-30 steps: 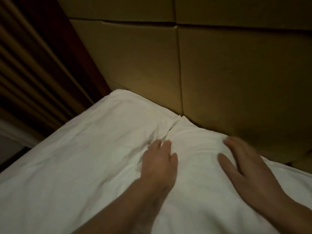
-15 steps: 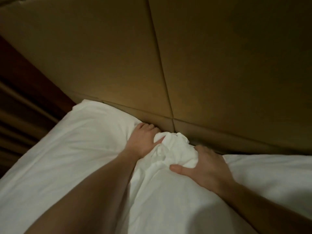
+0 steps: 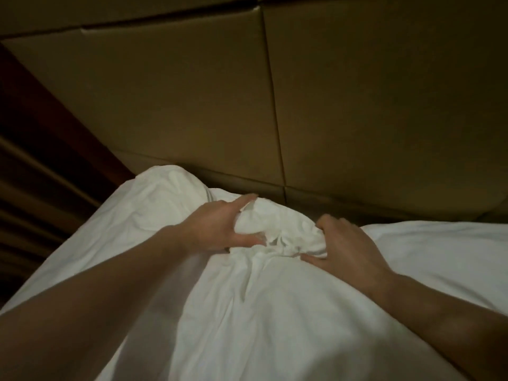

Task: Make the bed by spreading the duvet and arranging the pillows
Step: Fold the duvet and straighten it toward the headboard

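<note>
Two hands, left hand (image 3: 220,229) and right hand (image 3: 349,248), are gripping a bunched pillow (image 3: 277,229) corner between them, lying straight ahead against the headboard (image 3: 357,119), both equally near.

Bare forearms, no sleeves visible

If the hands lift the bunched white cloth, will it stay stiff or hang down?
Probably floppy: the white cloth crumples into folds between the left hand and right hand. Likely light, since it bunches easily.
</note>
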The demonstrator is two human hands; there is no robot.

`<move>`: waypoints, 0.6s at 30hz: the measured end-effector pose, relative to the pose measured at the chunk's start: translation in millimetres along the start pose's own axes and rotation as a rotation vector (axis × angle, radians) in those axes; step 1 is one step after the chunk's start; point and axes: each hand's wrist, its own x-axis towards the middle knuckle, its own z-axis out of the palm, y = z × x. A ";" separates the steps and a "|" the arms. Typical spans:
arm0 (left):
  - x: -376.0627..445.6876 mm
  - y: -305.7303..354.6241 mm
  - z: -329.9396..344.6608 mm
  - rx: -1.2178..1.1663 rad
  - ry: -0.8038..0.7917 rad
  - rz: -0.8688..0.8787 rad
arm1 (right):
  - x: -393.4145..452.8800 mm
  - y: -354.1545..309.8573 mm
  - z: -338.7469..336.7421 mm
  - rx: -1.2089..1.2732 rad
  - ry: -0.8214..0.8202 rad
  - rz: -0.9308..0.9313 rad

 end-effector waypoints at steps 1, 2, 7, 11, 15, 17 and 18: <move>-5.6 0.5 -10.3 0.043 -0.034 -0.012 | -1.0 -1.0 -7.3 -0.025 -0.004 -0.009; -9.3 1.0 -18.5 0.069 -0.061 -0.010 | -2.0 -2.9 -15.0 -0.079 -0.014 -0.032; -13.6 10.8 -31.6 0.192 -0.156 0.165 | -6.7 -8.1 -28.6 -0.226 0.052 -0.337; 1.0 17.0 -28.7 0.367 0.018 0.397 | -29.8 -16.5 -31.1 -0.049 0.010 -0.409; 2.1 27.7 -20.9 0.125 -0.080 0.342 | -47.6 -18.8 -30.1 -0.003 0.148 -0.603; -1.1 29.0 -23.2 0.176 -0.121 0.236 | -45.6 -15.5 -33.3 -0.049 0.151 -0.633; -1.8 29.7 -26.4 0.277 -0.115 0.181 | -40.8 -12.6 -39.1 -0.045 0.135 -0.551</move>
